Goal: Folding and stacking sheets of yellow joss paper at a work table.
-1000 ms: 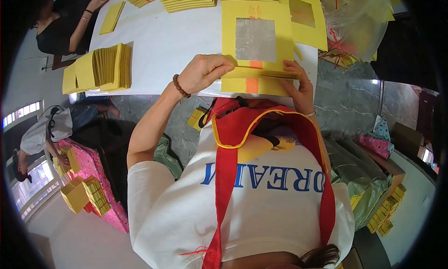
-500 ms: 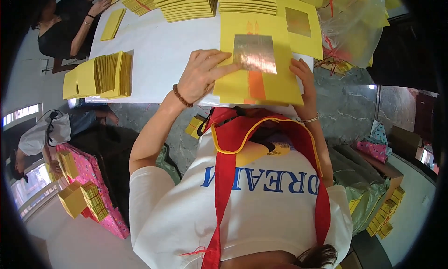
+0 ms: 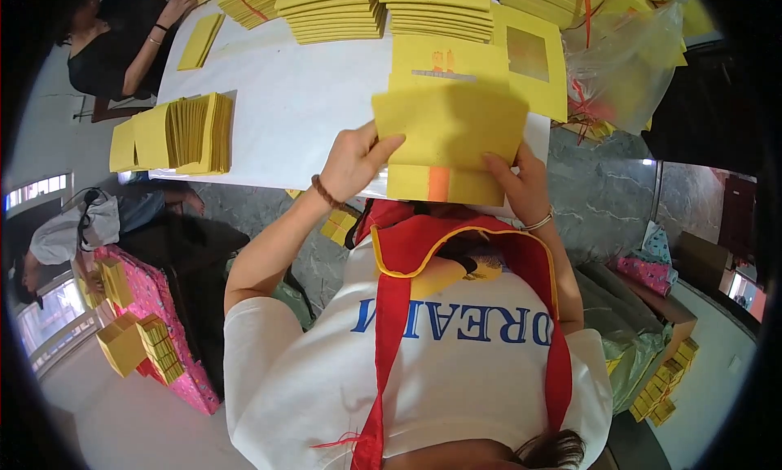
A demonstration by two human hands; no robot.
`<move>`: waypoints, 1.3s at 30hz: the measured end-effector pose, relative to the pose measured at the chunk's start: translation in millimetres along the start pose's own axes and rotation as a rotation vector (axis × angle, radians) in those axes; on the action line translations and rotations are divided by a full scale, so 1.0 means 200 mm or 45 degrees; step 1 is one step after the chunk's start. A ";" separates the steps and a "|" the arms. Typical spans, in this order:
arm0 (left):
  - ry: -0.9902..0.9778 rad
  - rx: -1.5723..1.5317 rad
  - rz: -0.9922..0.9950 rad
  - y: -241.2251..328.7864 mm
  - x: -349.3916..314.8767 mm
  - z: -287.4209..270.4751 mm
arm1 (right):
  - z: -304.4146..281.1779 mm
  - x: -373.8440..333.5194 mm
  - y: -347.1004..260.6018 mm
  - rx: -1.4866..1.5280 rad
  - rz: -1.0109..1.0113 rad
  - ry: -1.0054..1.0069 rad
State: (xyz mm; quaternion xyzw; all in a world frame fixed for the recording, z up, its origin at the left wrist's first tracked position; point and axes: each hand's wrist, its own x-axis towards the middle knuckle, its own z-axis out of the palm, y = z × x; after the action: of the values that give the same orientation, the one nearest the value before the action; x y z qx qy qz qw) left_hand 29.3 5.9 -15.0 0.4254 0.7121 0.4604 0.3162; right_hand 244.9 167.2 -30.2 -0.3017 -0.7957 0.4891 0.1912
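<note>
Both my hands grip a yellow paper sheet (image 3: pixel 453 121), plain side up, above the near edge of the table. My left hand (image 3: pixel 358 159) pinches its left edge, thumb on top and the other fingers mostly hidden underneath. On the right edge, my right hand (image 3: pixel 521 181) holds it the same way. Yellow paper with orange print (image 3: pixel 441 60) and a sliver of silver foil shows past its far edge. Below the near edge, a yellow strip with an orange band (image 3: pixel 440 183) sticks out. Whether these belong to one folded sheet, I cannot tell.
Stacks of folded yellow paper (image 3: pixel 332 12) line the far side of the white table (image 3: pixel 285 103). A row of yellow packets (image 3: pixel 183 134) stands at the left. Another yellow sheet with foil (image 3: pixel 528 54) and a clear plastic bag (image 3: pixel 623 59) are at the right. A co-worker's hands (image 3: pixel 173 10) work far left.
The sheet that lay with its foil square facing up now shows a plain yellow face, its near part brought up and over. Both hands have shifted to its side edges.
</note>
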 end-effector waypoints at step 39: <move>-0.209 1.089 0.708 0.14 0.18 0.27 | 0.11 0.08 -0.02 0.149 0.113 0.303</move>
State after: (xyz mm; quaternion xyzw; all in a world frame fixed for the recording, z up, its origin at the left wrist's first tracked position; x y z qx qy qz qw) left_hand 67.4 65.1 -11.4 0.7246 0.6695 0.1599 0.0343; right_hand 219.7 162.6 -36.7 -0.3808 -0.7234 0.5034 0.2797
